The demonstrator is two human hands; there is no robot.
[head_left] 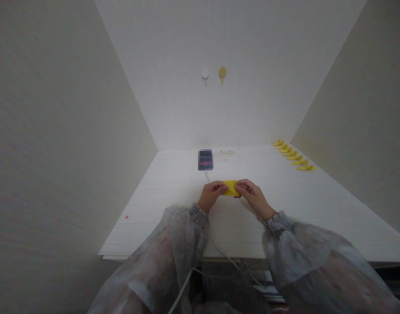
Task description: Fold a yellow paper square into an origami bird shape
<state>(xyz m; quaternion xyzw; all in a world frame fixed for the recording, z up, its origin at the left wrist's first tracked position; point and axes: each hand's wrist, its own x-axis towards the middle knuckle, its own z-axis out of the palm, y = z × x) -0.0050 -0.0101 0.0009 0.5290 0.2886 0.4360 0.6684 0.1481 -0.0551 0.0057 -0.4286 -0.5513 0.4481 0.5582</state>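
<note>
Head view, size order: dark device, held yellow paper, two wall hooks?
1. dark rectangular device and yellow folded paper: alike, paper partly covered.
2. yellow round wall hook and white round wall hook: alike, far off.

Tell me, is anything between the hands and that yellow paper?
Nothing visible. The left hand and right hand both pinch the yellow paper directly, one at each end, over the table. The phone lies behind it, apart.

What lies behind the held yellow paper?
A dark phone lies on the white table, a white cable leaving it. The paper, left hand and right hand hide the table beneath.
</note>
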